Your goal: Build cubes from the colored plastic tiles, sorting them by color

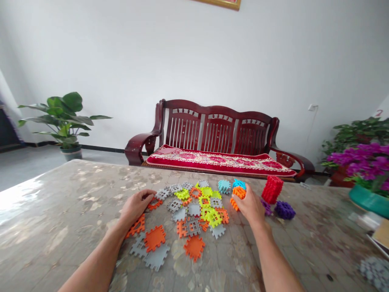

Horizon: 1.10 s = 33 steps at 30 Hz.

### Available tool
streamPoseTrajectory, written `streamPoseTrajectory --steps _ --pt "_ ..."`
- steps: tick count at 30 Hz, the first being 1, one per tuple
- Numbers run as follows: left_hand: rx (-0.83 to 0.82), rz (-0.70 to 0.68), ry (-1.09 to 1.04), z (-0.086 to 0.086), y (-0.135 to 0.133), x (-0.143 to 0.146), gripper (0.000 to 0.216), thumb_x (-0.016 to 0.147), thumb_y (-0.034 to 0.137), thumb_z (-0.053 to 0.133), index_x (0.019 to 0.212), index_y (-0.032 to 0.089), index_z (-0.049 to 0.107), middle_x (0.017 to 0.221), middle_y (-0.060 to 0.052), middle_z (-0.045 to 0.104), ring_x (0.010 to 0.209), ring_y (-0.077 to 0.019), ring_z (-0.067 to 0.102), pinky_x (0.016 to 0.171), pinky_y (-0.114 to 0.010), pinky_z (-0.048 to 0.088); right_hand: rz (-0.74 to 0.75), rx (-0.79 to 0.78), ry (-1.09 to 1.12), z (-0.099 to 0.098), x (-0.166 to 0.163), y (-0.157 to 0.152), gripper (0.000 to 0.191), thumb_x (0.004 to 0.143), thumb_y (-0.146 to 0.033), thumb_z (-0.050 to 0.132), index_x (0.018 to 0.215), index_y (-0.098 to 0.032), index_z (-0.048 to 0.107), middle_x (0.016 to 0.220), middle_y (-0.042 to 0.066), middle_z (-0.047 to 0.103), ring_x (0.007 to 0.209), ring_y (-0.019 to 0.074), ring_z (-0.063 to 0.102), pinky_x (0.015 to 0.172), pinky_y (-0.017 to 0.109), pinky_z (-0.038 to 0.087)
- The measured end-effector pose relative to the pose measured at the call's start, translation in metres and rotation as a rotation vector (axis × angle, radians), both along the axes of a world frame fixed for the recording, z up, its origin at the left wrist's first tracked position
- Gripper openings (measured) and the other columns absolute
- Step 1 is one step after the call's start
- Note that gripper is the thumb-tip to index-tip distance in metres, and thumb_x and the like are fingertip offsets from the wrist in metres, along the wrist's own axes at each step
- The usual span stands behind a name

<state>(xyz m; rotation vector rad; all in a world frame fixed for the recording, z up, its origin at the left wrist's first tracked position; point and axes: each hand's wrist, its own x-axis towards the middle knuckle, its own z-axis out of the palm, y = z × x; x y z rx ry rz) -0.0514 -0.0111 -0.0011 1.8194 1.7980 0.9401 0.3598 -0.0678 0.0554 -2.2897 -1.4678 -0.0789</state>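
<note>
My left hand [137,207] is at the left side of the spread pile, its fingers pinched at the edge of an orange interlocking tile [155,204]. My right hand [251,205] grips a stack of orange interlocking tiles [238,196] between thumb and fingers; some fingers are hidden behind. Just behind this stack are blue tiles [239,183], with a light teal stack [224,186] to their left. Between my hands lie loose tiles in grey [193,209], lime green [214,217] and orange [194,247]. Near my left forearm, an orange tile [154,238] overlaps grey ones [157,257].
Right of my right hand stand a tall red stack [272,189] and purple tiles [285,210]. A teal flowerpot [369,200] and a grey heap [375,272] are at the table's right. Beyond the patterned table [75,202] is a wooden bench [219,129].
</note>
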Motion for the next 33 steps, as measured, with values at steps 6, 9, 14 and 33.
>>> streamPoseTrajectory --steps 6,9,14,33 --pt "0.020 0.000 -0.024 -0.002 0.001 0.000 0.032 0.076 0.044 0.053 0.091 0.025 0.074 0.088 0.001 0.076 0.085 -0.0215 0.068 0.077 -0.027 0.048 0.009 -0.009 0.035 -0.011 0.006 0.007 0.060 0.081 -0.046 0.054 0.131 -0.013 0.048 0.114 0.014 0.066 0.105 0.0264 0.063 0.083 0.031 0.046" --pt "0.020 -0.001 -0.025 -0.003 0.001 0.000 0.032 0.076 0.044 0.053 0.091 0.025 0.073 0.087 0.001 0.076 0.085 -0.0217 0.068 0.077 -0.027 0.048 0.019 0.007 0.042 -0.013 0.007 0.008 0.058 0.080 -0.046 0.054 0.127 -0.013 0.050 0.111 0.014 0.066 0.104 0.0265 0.063 0.082 0.032 0.046" --pt "0.019 -0.011 -0.031 -0.005 0.003 -0.002 0.032 0.075 0.045 0.054 0.091 0.025 0.073 0.088 0.001 0.076 0.085 -0.0215 0.068 0.078 -0.027 0.048 0.023 0.078 0.039 -0.018 0.005 0.006 0.074 0.075 -0.045 0.059 0.139 -0.015 0.039 0.118 0.014 0.062 0.110 0.0272 0.060 0.086 0.032 0.046" --pt "0.042 -0.069 -0.035 -0.003 0.001 0.002 0.033 0.077 0.046 0.052 0.090 0.024 0.073 0.088 -0.001 0.076 0.084 -0.0218 0.067 0.077 -0.028 0.049 0.286 0.349 -0.101 -0.002 -0.031 0.000 0.037 0.086 -0.033 0.050 0.117 -0.019 0.063 0.117 0.011 0.065 0.108 0.0263 0.056 0.095 0.039 0.040"
